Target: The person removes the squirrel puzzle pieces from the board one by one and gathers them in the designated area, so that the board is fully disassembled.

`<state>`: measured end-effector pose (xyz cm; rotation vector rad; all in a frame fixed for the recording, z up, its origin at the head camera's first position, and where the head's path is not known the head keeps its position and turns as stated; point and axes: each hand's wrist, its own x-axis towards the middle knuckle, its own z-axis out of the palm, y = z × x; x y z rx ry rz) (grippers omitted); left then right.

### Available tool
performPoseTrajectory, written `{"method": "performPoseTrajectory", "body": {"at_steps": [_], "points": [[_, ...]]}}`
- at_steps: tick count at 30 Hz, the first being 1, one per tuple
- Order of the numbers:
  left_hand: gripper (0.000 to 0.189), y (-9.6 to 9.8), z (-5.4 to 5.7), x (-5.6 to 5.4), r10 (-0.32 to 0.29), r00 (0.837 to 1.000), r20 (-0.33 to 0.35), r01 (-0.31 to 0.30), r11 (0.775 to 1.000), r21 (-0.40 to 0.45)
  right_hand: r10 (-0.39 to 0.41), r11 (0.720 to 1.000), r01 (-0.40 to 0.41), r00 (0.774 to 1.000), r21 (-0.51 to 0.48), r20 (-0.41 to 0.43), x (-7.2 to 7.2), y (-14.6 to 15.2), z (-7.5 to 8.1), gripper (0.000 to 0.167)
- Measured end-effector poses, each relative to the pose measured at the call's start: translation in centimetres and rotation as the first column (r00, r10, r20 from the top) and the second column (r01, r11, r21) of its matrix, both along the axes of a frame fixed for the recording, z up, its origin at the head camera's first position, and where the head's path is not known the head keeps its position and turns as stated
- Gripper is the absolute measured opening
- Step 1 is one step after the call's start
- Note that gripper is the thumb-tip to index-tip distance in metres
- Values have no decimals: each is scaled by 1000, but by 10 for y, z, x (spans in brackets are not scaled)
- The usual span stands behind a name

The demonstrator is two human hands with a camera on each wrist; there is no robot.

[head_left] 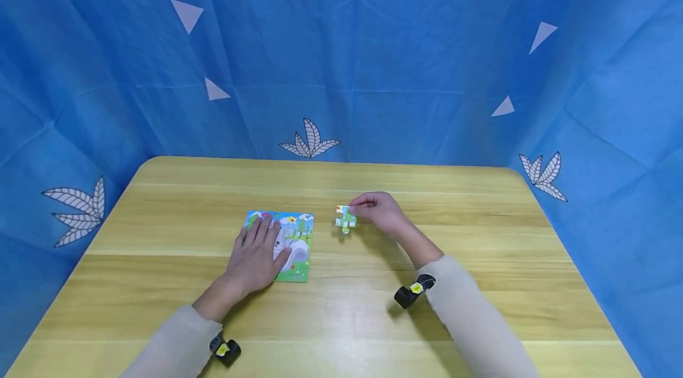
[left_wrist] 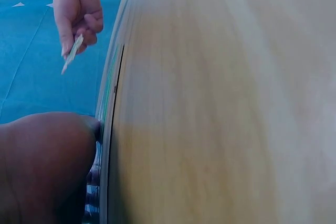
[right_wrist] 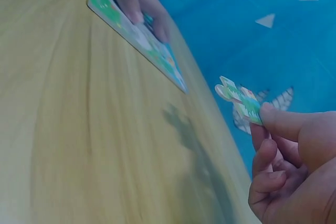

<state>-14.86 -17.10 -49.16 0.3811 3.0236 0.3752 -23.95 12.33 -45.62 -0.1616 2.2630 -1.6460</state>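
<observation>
A colourful picture board [head_left: 300, 274] with a pale cartoon animal on it lies flat on the table, left of the middle. My left hand [head_left: 256, 259] rests on its left part, fingers straight and spread, hiding much of the picture. To the right of the board, my right hand [head_left: 380, 212] pinches a jigsaw piece [head_left: 345, 221] between thumb and fingers. In the right wrist view the jigsaw piece [right_wrist: 239, 99] is held above the table by its edge, showing green and white print, and its shadow falls on the wood.
The wooden table [head_left: 341, 330] has rounded far corners. Behind it and at both sides hangs a blue curtain [head_left: 405, 58] with white triangles and leaf prints. Each sleeve cuff carries a small black camera [head_left: 408, 297] at the wrist.
</observation>
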Motion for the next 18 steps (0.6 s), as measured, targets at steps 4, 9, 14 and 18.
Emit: {"method": "performPoseTrajectory", "body": {"at_steps": [4,9,14,18], "points": [[71,0,0,0,2,1000,2,-2,1000,-8,-24,999,24,1000,38,-3,-1,22,3,24],[70,0,0,0,0,1000,3,0,1000,-16,-45,997,44,999,70,7,-3,50,4,26],[70,1,1,0,-1,1000,0,1,1000,-9,-70,996,68,997,61,31,-6,77,5,30],[70,1,0,0,0,1000,3,0,1000,-10,-72,996,70,997,64,31,-6,97,4,32]]}}
